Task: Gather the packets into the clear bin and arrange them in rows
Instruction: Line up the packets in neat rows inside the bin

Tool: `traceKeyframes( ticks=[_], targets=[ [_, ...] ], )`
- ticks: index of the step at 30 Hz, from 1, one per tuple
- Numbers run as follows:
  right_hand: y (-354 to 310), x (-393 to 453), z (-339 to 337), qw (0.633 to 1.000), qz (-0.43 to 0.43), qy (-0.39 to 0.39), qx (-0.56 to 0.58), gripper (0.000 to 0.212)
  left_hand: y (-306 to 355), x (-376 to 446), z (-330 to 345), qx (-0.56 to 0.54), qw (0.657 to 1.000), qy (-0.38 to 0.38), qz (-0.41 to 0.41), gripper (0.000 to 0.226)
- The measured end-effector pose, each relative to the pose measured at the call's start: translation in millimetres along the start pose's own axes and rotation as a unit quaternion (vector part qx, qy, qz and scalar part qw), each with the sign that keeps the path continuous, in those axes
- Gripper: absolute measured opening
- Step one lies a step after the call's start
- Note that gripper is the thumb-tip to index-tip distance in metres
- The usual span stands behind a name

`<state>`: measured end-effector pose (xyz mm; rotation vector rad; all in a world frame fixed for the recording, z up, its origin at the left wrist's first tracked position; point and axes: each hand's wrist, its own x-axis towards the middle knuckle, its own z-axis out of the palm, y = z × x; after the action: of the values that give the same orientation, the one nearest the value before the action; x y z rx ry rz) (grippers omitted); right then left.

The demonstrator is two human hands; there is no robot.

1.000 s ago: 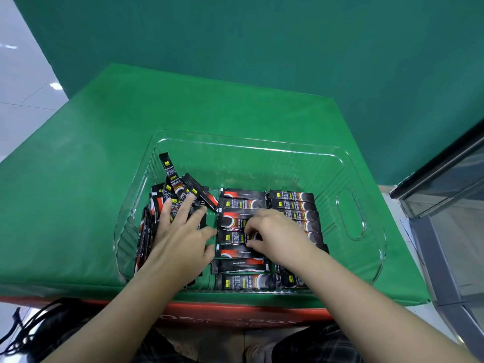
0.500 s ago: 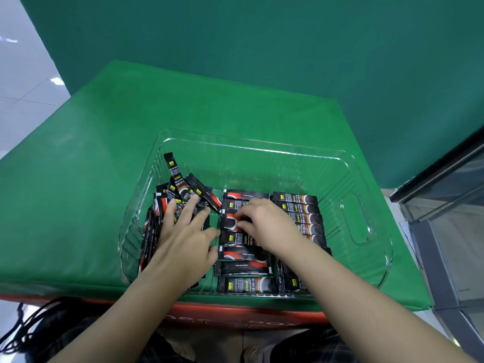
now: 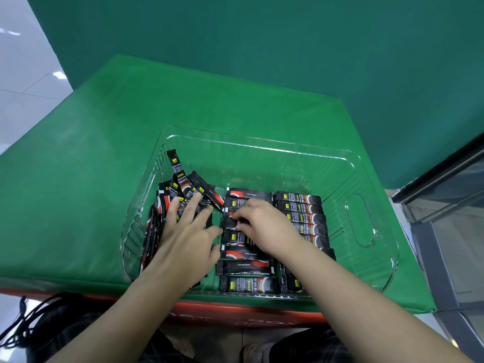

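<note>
Head view: looking down from the person's head at a green-covered desk (image 3: 104, 163) with both bare forearms reaching into a bin.
Clear bin: a see-through plastic bin (image 3: 262, 146) sits on the near part of the desk, with a cut-out handle (image 3: 360, 221) in its right wall.
Packets in rows: black and red stick packets lie flat, each turned crosswise, in two neat columns on the bin floor; the middle column (image 3: 247, 267) runs from the near wall toward the far side, and the right column (image 3: 301, 205) lies just beside it, touching it.
Loose packets: an untidy pile (image 3: 183, 187) leans against the bin's left wall, some packets on edge, one standing up tilted above the others.
Left hand: the left hand (image 3: 183, 237) lies palm down on the loose pile, fingers straight and spread, pressing on the packets; its grip is wide and closes on nothing.
Right hand: the right hand (image 3: 264, 224) rests over the far part of the middle column, fingers curled down, fingertips pinching the left end of one packet (image 3: 230, 223) in that column; its grip is narrow, holding that packet.
Surroundings: a green backdrop (image 3: 288, 48) rises behind the desk; a pale tiled floor (image 3: 23, 74) shows at left; a glass-fronted cabinet (image 3: 450, 218) stands at right.
</note>
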<state>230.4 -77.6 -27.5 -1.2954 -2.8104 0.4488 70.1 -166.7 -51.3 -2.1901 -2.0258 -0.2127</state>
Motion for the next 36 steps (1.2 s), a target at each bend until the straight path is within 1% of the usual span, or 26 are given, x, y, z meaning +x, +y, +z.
traceKeyframes(
  ticks=[5, 8, 11, 14, 18, 22, 24, 28, 30, 31, 32, 34, 36],
  targets=[
    [-6, 18, -10, 0.999, 0.009, 0.012, 0.035, 0.026, 2, 0, -1, 0.002, 1.000, 0.007, -0.002, 0.024],
    [-12, 41, -17, 0.998, 0.029, 0.014, 0.048, 0.029, 1, 0, -1, 0.001, 1.000, 0.007, -0.002, 0.025],
    [-19, 62, -18, 0.998, 0.045, -0.009, 0.046, 0.033, 1, 0, -2, 0.002, 1.000, 0.010, -0.002, 0.021],
    [-25, 75, -12, 0.997, 0.055, -0.027, 0.042, 0.029, 1, 0, -2, 0.001, 1.000, 0.011, -0.003, 0.020],
    [-29, 81, -9, 0.996, 0.063, 0.005, 0.060, 0.020, 1, 0, -1, 0.005, 1.000, 0.013, -0.006, 0.020],
    [-32, 83, -9, 0.991, 0.075, 0.031, 0.109, 0.012, 0, 0, 0, 0.003, 1.000, 0.010, -0.006, 0.020],
    [-32, 80, -11, 0.988, 0.081, 0.037, 0.125, 0.011, 0, 0, 0, 0.003, 1.000, 0.007, -0.006, 0.020],
    [-25, 61, -27, 0.977, 0.099, 0.060, 0.176, 0.020, 0, 0, -2, 0.000, 1.000, -0.004, -0.008, 0.019],
    [-18, 44, -36, 0.971, 0.112, 0.066, 0.199, 0.012, 0, 0, -3, 0.000, 1.000, -0.018, -0.007, 0.018],
    [-13, 36, -40, 0.971, 0.118, 0.061, 0.201, 0.004, 0, 0, -3, 0.004, 1.000, -0.026, -0.007, 0.018],
    [-10, 26, -44, 0.971, 0.123, 0.053, 0.200, 0.005, -1, 0, -3, 0.012, 0.999, -0.031, -0.007, 0.018],
    [-5, 7, -48, 0.974, 0.132, 0.022, 0.185, 0.016, 0, 0, -5, 0.018, 0.999, -0.039, -0.010, 0.019],
    [-2, -10, -50, 0.977, 0.139, -0.018, 0.161, 0.015, 1, 0, -8, 0.011, 0.999, -0.050, -0.015, 0.023]
  ],
)
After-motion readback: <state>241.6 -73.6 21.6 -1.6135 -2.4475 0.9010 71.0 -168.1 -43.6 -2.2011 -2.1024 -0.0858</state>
